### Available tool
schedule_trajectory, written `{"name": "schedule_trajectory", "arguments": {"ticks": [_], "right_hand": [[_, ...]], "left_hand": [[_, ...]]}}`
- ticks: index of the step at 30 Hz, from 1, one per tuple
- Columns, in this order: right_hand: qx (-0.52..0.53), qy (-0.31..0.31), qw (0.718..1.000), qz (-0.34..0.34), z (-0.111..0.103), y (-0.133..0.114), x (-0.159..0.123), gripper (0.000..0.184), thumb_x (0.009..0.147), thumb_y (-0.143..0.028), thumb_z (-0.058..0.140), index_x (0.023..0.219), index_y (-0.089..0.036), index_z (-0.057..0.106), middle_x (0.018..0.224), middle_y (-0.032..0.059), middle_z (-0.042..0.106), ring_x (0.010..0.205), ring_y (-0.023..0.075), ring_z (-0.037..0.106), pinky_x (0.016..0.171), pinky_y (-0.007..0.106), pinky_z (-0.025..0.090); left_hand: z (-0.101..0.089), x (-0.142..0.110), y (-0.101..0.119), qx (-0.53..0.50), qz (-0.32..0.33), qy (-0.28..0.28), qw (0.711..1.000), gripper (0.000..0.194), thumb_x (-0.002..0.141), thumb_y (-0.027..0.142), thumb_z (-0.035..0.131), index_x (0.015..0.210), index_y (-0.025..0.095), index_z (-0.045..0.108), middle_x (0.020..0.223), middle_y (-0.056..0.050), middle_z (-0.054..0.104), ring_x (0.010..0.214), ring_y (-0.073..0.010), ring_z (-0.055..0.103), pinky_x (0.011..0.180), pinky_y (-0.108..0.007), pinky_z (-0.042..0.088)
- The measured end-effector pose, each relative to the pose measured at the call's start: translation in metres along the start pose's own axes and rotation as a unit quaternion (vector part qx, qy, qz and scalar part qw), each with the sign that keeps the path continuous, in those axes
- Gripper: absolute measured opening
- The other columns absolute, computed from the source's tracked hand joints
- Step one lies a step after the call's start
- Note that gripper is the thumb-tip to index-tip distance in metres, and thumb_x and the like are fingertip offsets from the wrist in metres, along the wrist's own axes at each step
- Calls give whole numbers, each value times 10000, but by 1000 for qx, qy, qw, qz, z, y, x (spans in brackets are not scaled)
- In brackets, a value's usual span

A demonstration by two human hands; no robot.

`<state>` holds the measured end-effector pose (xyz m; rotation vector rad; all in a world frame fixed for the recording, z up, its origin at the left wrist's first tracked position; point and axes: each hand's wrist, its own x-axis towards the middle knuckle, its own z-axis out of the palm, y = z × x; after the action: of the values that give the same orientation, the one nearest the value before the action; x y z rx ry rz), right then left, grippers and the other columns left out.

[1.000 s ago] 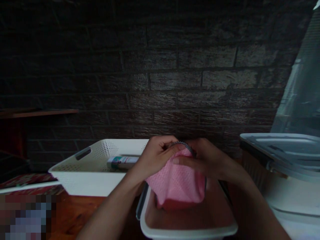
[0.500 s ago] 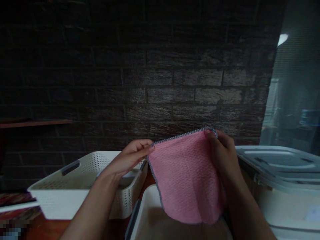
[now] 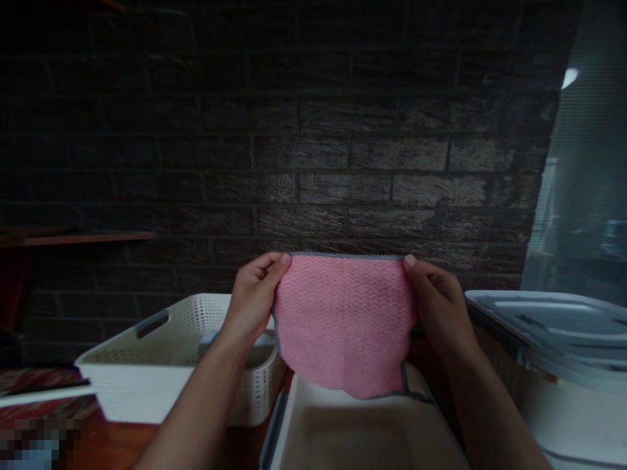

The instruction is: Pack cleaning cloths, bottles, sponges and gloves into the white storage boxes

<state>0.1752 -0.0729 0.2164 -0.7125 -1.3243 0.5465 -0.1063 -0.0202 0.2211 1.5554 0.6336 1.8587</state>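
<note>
A pink textured cleaning cloth (image 3: 345, 320) with a dark checked border hangs spread between my two hands. My left hand (image 3: 257, 287) pinches its upper left corner between thumb and fingers. At the upper right corner, my right hand (image 3: 435, 294) pinches the cloth the same way. The top edge is stretched nearly level, and a faint fold line runs down the middle. Below the cloth stands an open white plastic bin (image 3: 362, 437), its far rim partly hidden by the cloth.
To the left sits a white perforated basket (image 3: 142, 391) with a light item partly visible inside. At right is a storage box (image 3: 582, 418) with a grey lid (image 3: 563, 323). A dark brick wall (image 3: 323, 150) rises behind, and a wooden shelf (image 3: 93, 238) juts in at left.
The cloth's top edge went from slanted to level and taut. My left hand rose, and the cloth's lower edge lifted, showing more of the bin. The view shifted slightly.
</note>
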Motion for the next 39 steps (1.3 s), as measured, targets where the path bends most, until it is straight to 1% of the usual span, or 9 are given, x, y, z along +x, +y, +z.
{"name": "schedule_trajectory", "arguments": {"ticks": [3, 8, 12, 18, 20, 25, 31, 35, 39], "right_hand": [[-53, 33, 998, -25, 0, -1, 0, 530, 972, -569, 582, 623, -188, 464, 599, -30, 373, 554, 106, 305, 484, 248, 241], [-142, 83, 985, -45, -4, -8, -1, 533, 952, -569, 623, 607, -184, 493, 580, -32, 348, 533, 101, 298, 474, 263, 219], [-188, 135, 972, -52, -8, -11, -4, 570, 937, -570, 647, 560, -196, 439, 541, -39, 308, 495, 99, 264, 459, 277, 190], [-163, 127, 977, -60, -7, -8, -3, 540, 981, -558, 586, 601, -212, 419, 560, -42, 321, 508, 115, 273, 484, 291, 214], [-166, 129, 974, -77, -6, -7, -1, 537, 988, -531, 590, 600, -206, 410, 584, -40, 304, 533, 112, 267, 500, 291, 209], [-174, 139, 970, -102, -7, -8, 3, 508, 981, -492, 612, 595, -192, 471, 600, -32, 307, 556, 111, 279, 507, 282, 215], [-152, 133, 975, -90, -6, -8, 3, 523, 981, -507, 602, 595, -185, 458, 590, -36, 321, 541, 98, 277, 488, 264, 218], [-145, 122, 978, -84, -5, -7, 3, 535, 983, -526, 589, 598, -183, 447, 602, -33, 306, 559, 99, 279, 494, 259, 207], [-134, 116, 982, -63, -5, -8, 2, 533, 979, -544, 581, 607, -183, 461, 610, -27, 314, 568, 104, 284, 495, 260, 204]], "left_hand": [[0, 0, 1, 29, 21, -2, 999, 205, 869, 400, 775, 833, 198, 770, 738, 10, 629, 654, -106, 501, 593, -212, 358], [2, -2, 5, 59, 42, -18, 997, 220, 864, 403, 776, 795, 195, 766, 675, 11, 633, 596, -106, 492, 550, -223, 335], [4, -4, 8, 77, 70, -15, 994, 230, 835, 387, 807, 734, 187, 757, 646, 13, 641, 572, -97, 489, 540, -224, 341], [4, -3, 7, 94, 90, 8, 991, 325, 826, 370, 805, 603, 176, 670, 535, 36, 538, 499, -80, 385, 486, -231, 280], [4, -3, 7, 96, 95, 17, 991, 305, 827, 367, 800, 619, 177, 684, 545, 34, 541, 504, -83, 387, 487, -234, 277], [3, -1, 5, 111, 102, 28, 988, 230, 859, 365, 761, 713, 187, 747, 629, 13, 600, 570, -108, 453, 526, -241, 329], [1, 1, 3, 107, 86, 21, 990, 234, 895, 392, 734, 759, 203, 748, 708, 7, 597, 634, -120, 472, 577, -245, 350], [1, -1, 3, 118, 82, 30, 989, 295, 914, 428, 712, 724, 203, 687, 677, 16, 526, 615, -125, 422, 550, -252, 316], [3, -6, 7, 141, 86, 19, 986, 362, 957, 453, 652, 699, 201, 629, 647, 17, 471, 594, -125, 382, 523, -257, 295]]}}
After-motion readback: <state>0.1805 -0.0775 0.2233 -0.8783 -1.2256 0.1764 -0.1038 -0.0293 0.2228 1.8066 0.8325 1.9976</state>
